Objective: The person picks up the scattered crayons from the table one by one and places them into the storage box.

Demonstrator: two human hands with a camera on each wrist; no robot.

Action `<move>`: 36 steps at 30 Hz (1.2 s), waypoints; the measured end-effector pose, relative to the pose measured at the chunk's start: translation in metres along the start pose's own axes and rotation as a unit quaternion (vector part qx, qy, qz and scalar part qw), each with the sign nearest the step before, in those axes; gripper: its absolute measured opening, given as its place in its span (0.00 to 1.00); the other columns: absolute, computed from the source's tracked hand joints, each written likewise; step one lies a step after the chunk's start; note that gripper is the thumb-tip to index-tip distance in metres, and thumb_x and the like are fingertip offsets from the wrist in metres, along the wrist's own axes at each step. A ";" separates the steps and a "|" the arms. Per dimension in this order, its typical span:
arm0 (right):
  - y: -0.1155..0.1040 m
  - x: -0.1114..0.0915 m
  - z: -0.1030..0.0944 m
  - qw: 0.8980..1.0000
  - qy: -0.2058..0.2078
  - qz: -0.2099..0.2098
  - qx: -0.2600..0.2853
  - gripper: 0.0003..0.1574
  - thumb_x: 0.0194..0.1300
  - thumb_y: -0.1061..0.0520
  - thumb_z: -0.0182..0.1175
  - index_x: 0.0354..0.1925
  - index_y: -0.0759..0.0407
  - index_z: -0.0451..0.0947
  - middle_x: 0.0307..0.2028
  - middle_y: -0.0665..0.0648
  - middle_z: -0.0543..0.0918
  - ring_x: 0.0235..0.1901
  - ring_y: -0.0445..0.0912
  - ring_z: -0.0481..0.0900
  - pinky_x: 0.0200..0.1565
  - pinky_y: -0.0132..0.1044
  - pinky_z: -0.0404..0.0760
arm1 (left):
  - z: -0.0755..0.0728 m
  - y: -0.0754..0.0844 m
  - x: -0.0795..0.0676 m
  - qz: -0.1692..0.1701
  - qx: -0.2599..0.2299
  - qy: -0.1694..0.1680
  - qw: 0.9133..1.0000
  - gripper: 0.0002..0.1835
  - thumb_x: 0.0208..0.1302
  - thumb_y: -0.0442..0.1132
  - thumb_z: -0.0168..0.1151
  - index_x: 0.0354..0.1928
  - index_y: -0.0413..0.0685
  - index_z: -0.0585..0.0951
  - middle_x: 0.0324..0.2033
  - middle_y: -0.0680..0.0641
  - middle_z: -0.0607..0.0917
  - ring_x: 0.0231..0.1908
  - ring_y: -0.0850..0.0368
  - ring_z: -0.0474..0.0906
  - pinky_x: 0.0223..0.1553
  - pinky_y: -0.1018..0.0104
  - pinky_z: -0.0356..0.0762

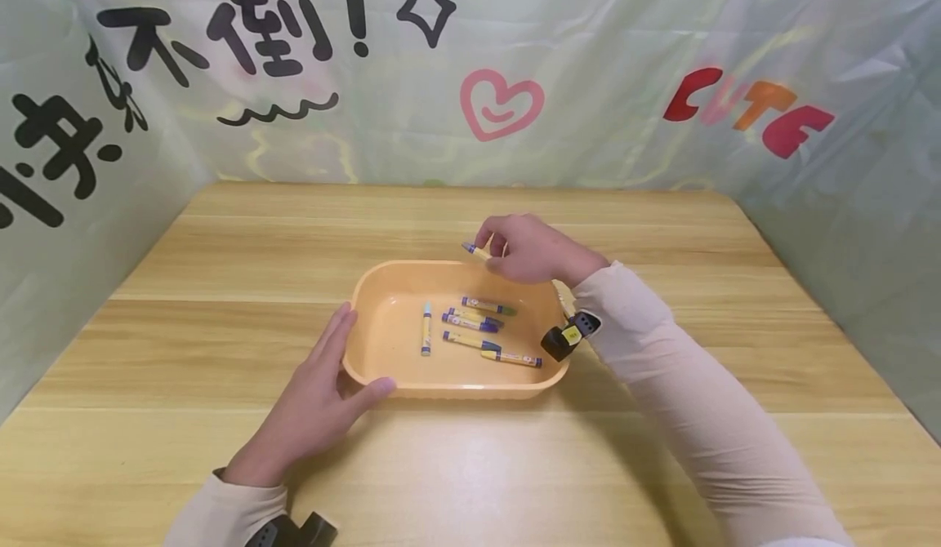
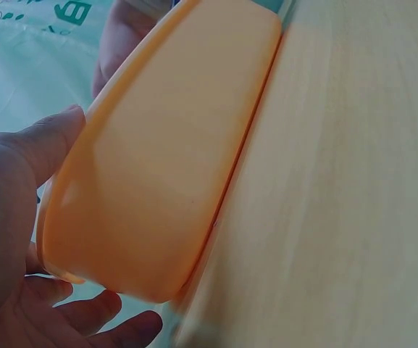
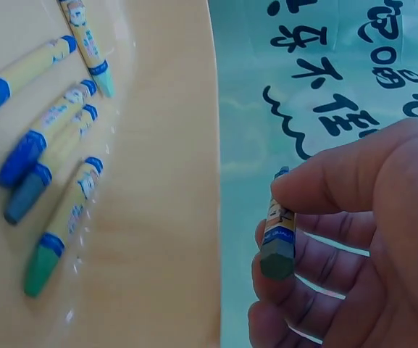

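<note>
My right hand (image 1: 532, 249) pinches a crayon (image 1: 479, 251) between thumb and fingers, above the far rim of a shallow orange plastic basin (image 1: 385, 318). In the right wrist view, the held crayon shows a yellow wrapper, a blue band and a grey-green end. Several more yellow-wrapped crayons lie on the basin floor: a green one (image 3: 64, 228), a dark blue one (image 3: 38, 141) and a pale turquoise one (image 3: 87, 40) among them. At the basin's near left corner rests my left hand (image 1: 316, 396), thumb on the front rim and spread fingers along the left side.
The basin stands on a light wood-grain table (image 1: 220, 326). Behind and beside the table hangs a pale printed curtain (image 1: 588, 33) with black characters, a pink heart and coloured letters. A small black camera (image 1: 569, 335) is strapped to the right wrist.
</note>
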State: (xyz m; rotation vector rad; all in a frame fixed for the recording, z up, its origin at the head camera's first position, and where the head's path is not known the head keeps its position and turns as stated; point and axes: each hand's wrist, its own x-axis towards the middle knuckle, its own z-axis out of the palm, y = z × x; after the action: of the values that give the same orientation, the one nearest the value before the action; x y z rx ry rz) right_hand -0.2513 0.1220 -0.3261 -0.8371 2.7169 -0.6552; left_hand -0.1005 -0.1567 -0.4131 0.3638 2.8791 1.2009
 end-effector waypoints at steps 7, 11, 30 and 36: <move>-0.005 0.005 0.012 0.999 -0.023 -0.035 0.002 0.14 0.62 0.63 0.59 0.48 0.60 0.78 0.35 0.54 0.81 0.32 0.48 0.77 0.41 0.41 0.76 | 0.001 0.000 0.000 0.001 0.002 0.001 1.000 0.54 0.60 0.58 0.66 0.76 0.40 0.47 0.75 0.40 0.45 0.72 0.38 0.45 0.67 0.39 0.51; -0.005 0.007 0.018 0.997 -0.040 -0.063 0.003 0.13 0.61 0.64 0.61 0.46 0.58 0.80 0.35 0.53 0.82 0.33 0.47 0.78 0.42 0.40 0.77 | 0.001 -0.001 0.001 0.003 0.005 0.001 1.000 0.54 0.60 0.58 0.66 0.76 0.39 0.47 0.75 0.40 0.45 0.72 0.38 0.46 0.67 0.39 0.51; -0.004 0.009 0.039 0.984 -0.157 -0.084 -0.016 0.11 0.61 0.62 0.66 0.43 0.57 0.80 0.37 0.51 0.82 0.39 0.44 0.78 0.45 0.36 0.77 | 0.001 -0.002 0.001 0.004 0.005 0.001 1.000 0.55 0.60 0.59 0.66 0.75 0.38 0.47 0.75 0.39 0.45 0.72 0.38 0.45 0.67 0.40 0.51; -0.002 0.010 0.043 0.983 -0.167 -0.072 -0.017 0.11 0.61 0.61 0.66 0.43 0.56 0.80 0.36 0.50 0.82 0.38 0.43 0.77 0.44 0.35 0.76 | 0.001 -0.003 0.002 0.005 0.006 0.000 1.000 0.55 0.60 0.60 0.65 0.76 0.38 0.47 0.75 0.39 0.45 0.72 0.38 0.46 0.67 0.40 0.52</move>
State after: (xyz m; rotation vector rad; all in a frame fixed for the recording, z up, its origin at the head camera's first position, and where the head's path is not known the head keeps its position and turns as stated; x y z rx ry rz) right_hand -0.2437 0.0998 -0.3635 -1.0545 2.3894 -0.4471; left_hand -0.1026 -0.1579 -0.4159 0.3788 2.8894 1.1873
